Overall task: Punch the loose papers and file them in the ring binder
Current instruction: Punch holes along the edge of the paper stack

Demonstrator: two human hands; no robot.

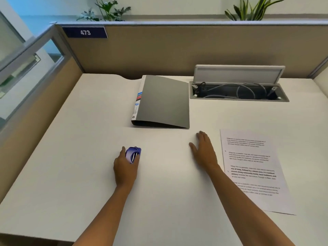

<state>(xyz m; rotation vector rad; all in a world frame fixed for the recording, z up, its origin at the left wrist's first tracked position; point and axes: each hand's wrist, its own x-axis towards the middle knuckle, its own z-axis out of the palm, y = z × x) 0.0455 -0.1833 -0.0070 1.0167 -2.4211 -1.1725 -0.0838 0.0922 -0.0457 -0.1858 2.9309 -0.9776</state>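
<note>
Gripping a small purple hole punch (133,154), the left hand (125,168) is curling its fingers round the tool's near end while it is sitting on the desk (74,157), nearer the person than the grey ring binder (164,102) and a little to its left. The right hand (205,151) is lying flat on the desk with fingers straight and relaxed, holding nothing, just below the binder's near right corner. The printed paper (253,169) is resting to the right of that hand, below and right of the binder, apparently untouched.

The binder is lying closed, so nothing looks punched or filed yet. Judging from this, the main risk is misaligned holes: the punch is small and seemingly single-hole, so a sheet slipping on the smooth desk could leave holes that miss the rings. Punching too near the edge could tear the paper out later.

Counting: one punch, one binder, two hands. The paper is showing as one sheet; whether more are lying beneath it I cannot tell. An open cable tray (237,91) is sitting right of the binder.
</note>
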